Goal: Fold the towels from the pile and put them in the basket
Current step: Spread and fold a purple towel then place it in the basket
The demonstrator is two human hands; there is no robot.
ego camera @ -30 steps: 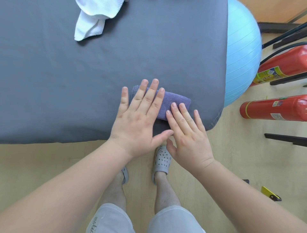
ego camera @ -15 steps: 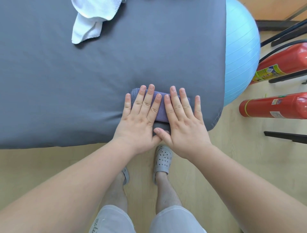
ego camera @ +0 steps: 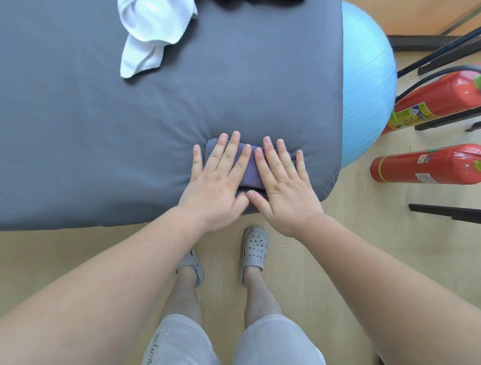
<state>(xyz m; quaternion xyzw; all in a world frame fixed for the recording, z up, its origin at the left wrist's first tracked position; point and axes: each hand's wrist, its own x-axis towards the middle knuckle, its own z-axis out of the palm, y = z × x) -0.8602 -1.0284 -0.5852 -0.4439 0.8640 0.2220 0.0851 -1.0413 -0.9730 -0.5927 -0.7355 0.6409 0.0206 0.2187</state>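
Note:
A small folded purple towel (ego camera: 249, 170) lies on the grey bed (ego camera: 104, 130) near its front right corner. My left hand (ego camera: 217, 182) lies flat on the towel's left half, fingers straight and spread. My right hand (ego camera: 282, 185) presses flat on its right half, so only a strip of towel shows between the two hands. A crumpled white towel (ego camera: 151, 33) sits at the far side of the bed. A dark object (ego camera: 260, 2) shows at the top edge; I cannot tell whether it is the basket.
A light blue exercise ball (ego camera: 367, 86) stands against the bed's right side. Two red fire extinguishers (ego camera: 426, 164) lie on the wooden floor at the right, among black metal bars (ego camera: 442, 212). My feet in grey clogs (ego camera: 253, 247) stand at the bed's front edge.
My right hand slid up from the towel's lower right corner onto its right half. Both hands now lie flat side by side on the towel. The view shifted slightly toward the bed.

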